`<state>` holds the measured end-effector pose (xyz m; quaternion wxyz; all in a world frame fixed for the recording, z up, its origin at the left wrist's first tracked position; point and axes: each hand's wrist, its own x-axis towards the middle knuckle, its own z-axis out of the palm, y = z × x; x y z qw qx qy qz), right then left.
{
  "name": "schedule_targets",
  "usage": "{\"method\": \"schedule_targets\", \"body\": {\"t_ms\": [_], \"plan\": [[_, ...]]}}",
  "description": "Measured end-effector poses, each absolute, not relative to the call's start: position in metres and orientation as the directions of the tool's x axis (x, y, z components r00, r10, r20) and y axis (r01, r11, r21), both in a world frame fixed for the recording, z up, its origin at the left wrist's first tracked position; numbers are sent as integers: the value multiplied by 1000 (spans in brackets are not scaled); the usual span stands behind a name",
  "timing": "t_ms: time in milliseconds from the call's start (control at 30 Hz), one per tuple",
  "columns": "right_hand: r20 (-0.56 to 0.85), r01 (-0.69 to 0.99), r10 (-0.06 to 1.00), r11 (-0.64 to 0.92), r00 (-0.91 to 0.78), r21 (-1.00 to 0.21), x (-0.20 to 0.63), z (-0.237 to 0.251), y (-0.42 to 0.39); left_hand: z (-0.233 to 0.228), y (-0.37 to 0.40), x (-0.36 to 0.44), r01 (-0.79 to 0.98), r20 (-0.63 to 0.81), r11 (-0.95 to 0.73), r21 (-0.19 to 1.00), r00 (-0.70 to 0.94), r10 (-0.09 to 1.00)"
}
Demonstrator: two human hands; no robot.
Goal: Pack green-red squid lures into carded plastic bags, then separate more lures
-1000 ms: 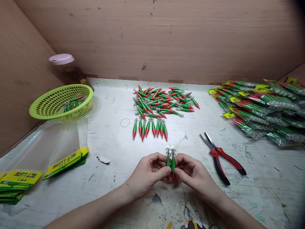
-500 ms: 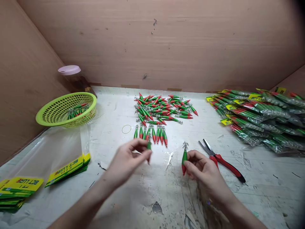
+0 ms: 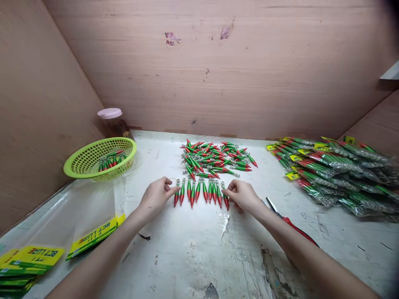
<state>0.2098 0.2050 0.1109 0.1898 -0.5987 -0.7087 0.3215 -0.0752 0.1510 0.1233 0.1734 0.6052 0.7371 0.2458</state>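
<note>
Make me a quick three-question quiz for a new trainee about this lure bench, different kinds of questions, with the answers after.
1. True or false: the left hand and the right hand sit at opposite ends of the row of lures.
2. Multiple choice: what lies in the green basket? A) pliers B) a few loose lures C) yellow header cards
3. Short answer: which tool is partly hidden beneath the right forearm?

Key:
1. True; the left fingers touch the leftmost lure, the right fingers the rightmost.
2. B
3. The red-handled pliers.
</note>
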Motion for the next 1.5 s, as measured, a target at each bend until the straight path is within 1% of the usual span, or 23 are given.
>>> {"method": "schedule_targets", "body": {"t_ms": [67,133,233,300,367,433,533,633,700,833,900,1000,1100,1167,1233,1333,1500], "plan": [[8,783,969,203,-245,-588,212,121,222,136,163,-75,865,134,108,491,-197,971],[104,833,953,301,-286,-465,212,128,241,146,180,-71,906,198,69,417,-165,966],[136,869,917,398,-374,-293,205,129,263,153,203,-58,953,260,10,304,-93,961],[121,873,895,445,-429,-200,198,125,269,152,213,-48,974,286,-97,203,36,958],[108,869,877,479,-468,-127,193,120,270,149,218,-41,963,264,-255,87,225,938],[104,862,864,500,-492,-78,190,117,269,146,221,-38,914,207,-405,-17,399,893],[111,859,857,511,-504,-43,188,118,268,144,227,-37,833,136,-540,-120,553,822],[105,861,858,508,-503,-30,185,122,268,148,235,-39,783,108,-598,-171,619,778],[96,861,859,507,-503,-26,184,124,270,154,240,-44,788,132,-584,-197,611,780],[81,858,857,512,-508,-31,181,124,273,166,249,-61,881,282,-418,-221,468,837],[77,860,860,509,-505,-38,180,123,275,168,251,-70,900,319,-372,-228,430,845],[95,870,871,489,-483,-65,179,122,278,164,247,-76,856,270,-447,-260,509,817],[133,872,877,476,-461,-118,182,124,278,156,241,-76,768,186,-575,-282,632,752],[163,864,876,477,-454,-160,185,126,276,151,238,-73,728,152,-622,-290,676,721],[199,850,869,488,-453,-200,188,129,272,149,237,-71,711,142,-638,-295,693,707],[236,820,855,512,-461,-254,186,135,264,149,238,-69,717,164,-631,-297,689,706],[189,768,837,547,-514,-333,161,144,241,152,240,-69,747,213,-594,-299,659,721]]}}
